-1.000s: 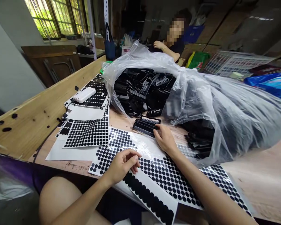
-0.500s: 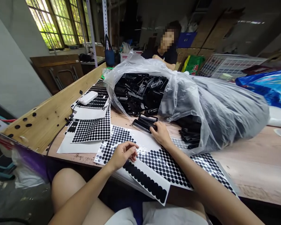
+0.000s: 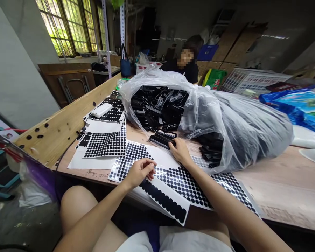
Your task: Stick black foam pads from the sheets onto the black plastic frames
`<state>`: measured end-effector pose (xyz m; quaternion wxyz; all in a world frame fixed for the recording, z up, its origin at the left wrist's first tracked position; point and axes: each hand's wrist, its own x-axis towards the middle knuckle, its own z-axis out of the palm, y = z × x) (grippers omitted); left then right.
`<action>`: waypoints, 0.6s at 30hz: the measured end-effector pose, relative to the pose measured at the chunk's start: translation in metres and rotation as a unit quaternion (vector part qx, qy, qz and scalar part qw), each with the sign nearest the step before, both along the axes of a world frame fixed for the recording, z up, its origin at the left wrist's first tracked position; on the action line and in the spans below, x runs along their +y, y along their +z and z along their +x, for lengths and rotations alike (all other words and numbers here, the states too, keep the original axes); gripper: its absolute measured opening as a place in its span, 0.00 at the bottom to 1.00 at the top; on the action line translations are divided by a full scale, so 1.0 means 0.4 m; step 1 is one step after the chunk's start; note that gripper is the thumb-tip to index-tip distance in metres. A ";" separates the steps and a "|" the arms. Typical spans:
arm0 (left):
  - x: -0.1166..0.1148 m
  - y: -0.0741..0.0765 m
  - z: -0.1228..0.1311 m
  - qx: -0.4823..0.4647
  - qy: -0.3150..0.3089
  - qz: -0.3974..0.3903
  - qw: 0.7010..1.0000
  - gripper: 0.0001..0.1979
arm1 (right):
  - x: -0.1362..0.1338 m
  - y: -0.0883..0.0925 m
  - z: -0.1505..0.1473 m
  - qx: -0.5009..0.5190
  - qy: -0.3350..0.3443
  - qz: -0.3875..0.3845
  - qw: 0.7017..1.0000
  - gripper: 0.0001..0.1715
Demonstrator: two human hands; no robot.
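My right hand [image 3: 180, 150] reaches to the table with its fingers closed on the near end of a black plastic case [image 3: 160, 140]. Another black plastic piece [image 3: 166, 133] lies just behind that case. My left hand [image 3: 141, 171] hovers near the table's front edge, thumb and fingers curled together; anything pinched there is too small to make out. Below it, a white strip of overlapping black round stickers [image 3: 165, 199] juts over the edge, its upper end hidden by the hand. Under both arms spreads a sheet of black dot stickers [image 3: 178, 182].
A clear plastic bag [image 3: 241, 119] full of black plastic parts [image 3: 157, 105] lies across the table. Left are more dot sheets [image 3: 107, 140] with a white box-shaped device [image 3: 102, 110] on top. A wooden board [image 3: 65, 122] edges the left side. A person [image 3: 191, 66] sits opposite.
The camera view has shifted slightly. My right hand stays at the black case with hardly any movement, and my left hand keeps its curled pose over the strip.
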<state>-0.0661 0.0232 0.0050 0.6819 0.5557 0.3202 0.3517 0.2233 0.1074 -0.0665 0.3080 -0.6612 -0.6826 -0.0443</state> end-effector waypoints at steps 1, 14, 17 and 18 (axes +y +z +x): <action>0.000 0.000 0.000 -0.001 0.000 0.000 1.000 0.21 | 0.000 0.000 0.000 -0.002 0.000 0.000 1.000 0.19; -0.004 -0.011 0.007 -0.005 0.006 -0.030 1.000 0.25 | -0.006 -0.011 -0.009 0.006 0.004 0.013 1.000 0.17; -0.011 -0.013 0.011 0.004 0.017 -0.034 0.999 0.26 | -0.010 -0.008 -0.021 0.023 0.013 0.020 0.999 0.15; -0.015 -0.015 0.013 0.009 0.024 -0.031 0.999 0.26 | -0.011 -0.005 -0.025 0.030 0.018 0.024 0.999 0.14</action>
